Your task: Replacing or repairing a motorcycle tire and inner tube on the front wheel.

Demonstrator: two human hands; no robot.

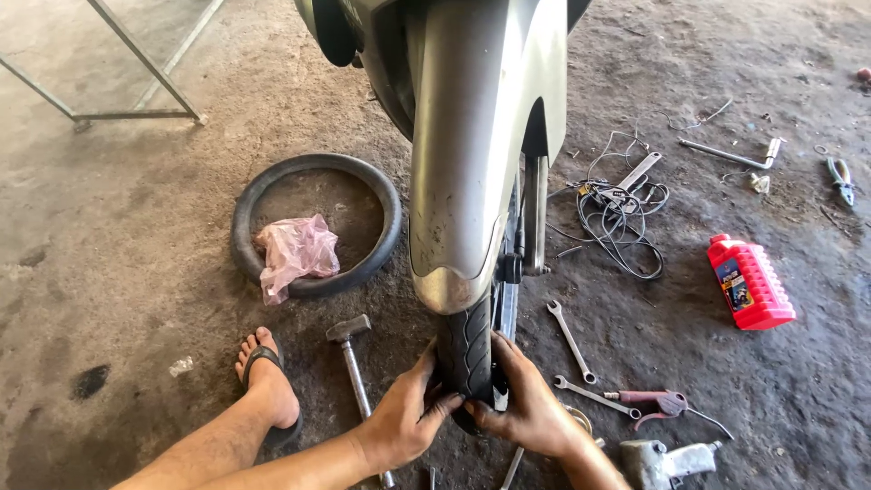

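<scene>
Both hands on the front tyre (465, 349), which sits mounted under the silver mudguard (472, 163) of the motorbike: left hand (404, 417) and right hand (526, 408) clasp its lower tread, fingers curled and pressed against the rubber. Wheel looks fitted; inner tube (313, 227), hammer (354, 358), spanners (572, 340) lie loose on the floor (136, 272), so work seems unfinished.

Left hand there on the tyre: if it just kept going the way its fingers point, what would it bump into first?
The left hand is already against the black tyre, fingers aimed rightward at the right hand. So the tyre stops it at once; behind that, probably the other hand's fingers.
</scene>
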